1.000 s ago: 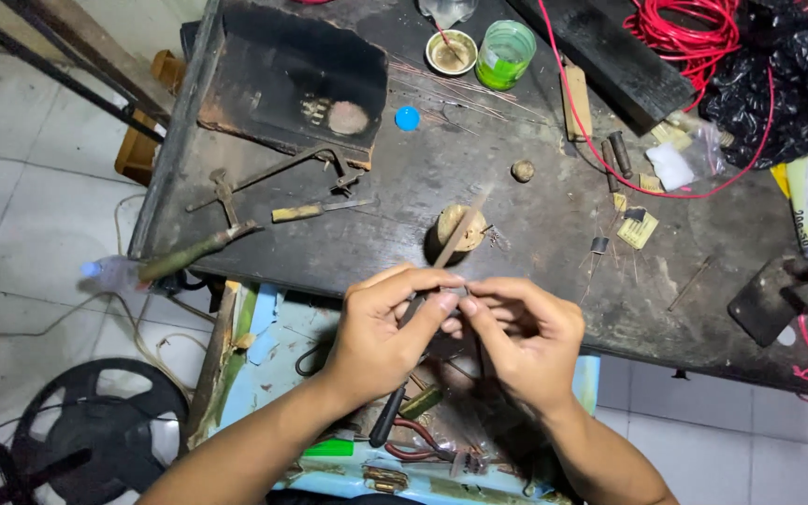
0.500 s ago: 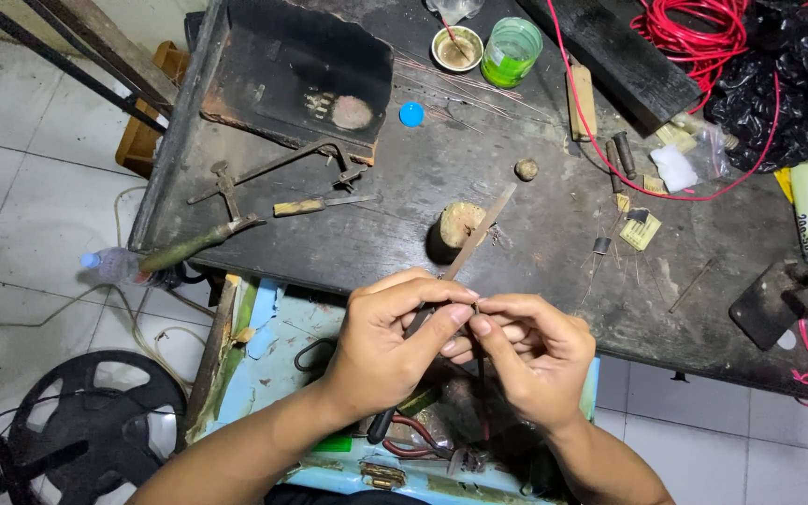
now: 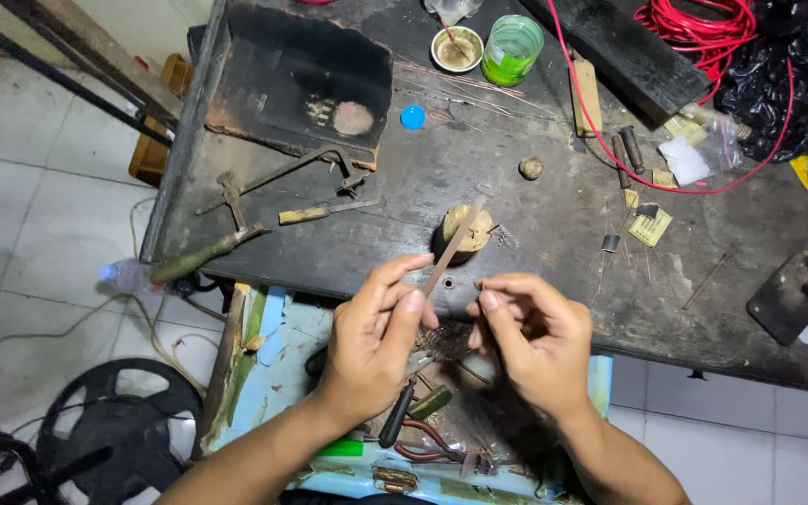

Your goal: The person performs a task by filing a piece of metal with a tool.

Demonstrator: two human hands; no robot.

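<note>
- the left hand [image 3: 371, 346] pinches a thin tan strip [image 3: 454, 245] between thumb and fingertips; the strip slants up and to the right from the fingers and ends over a round tan lump [image 3: 468, 228] on the workbench [image 3: 535, 215].
- the right hand [image 3: 535, 341] is just beside the left, its thumb and forefinger closed together at the tips; what it pinches is too small to tell.
- both hands hover at the near edge of the dark, scuffed workbench, above an open light-blue drawer [image 3: 264, 393] of clutter with a black-handled tool [image 3: 396, 416] and red-handled pliers [image 3: 432, 444] in it.
- on the bench left of the hands lie a green-handled tool [image 3: 200, 259] overhanging the edge, a small knife [image 3: 324, 212] and a bent metal clamp [image 3: 282, 173].
- farther back stand a green cup [image 3: 511, 49], a small bowl [image 3: 457, 49], and a blue cap [image 3: 412, 117] beside a black tray [image 3: 301, 84].
- red wire [image 3: 694, 28] coils at the far right and trails across the bench, near a black plastic bag [image 3: 797, 75].
- on the tiled floor at lower left sits a black wheel-like frame [image 3: 109, 421].
</note>
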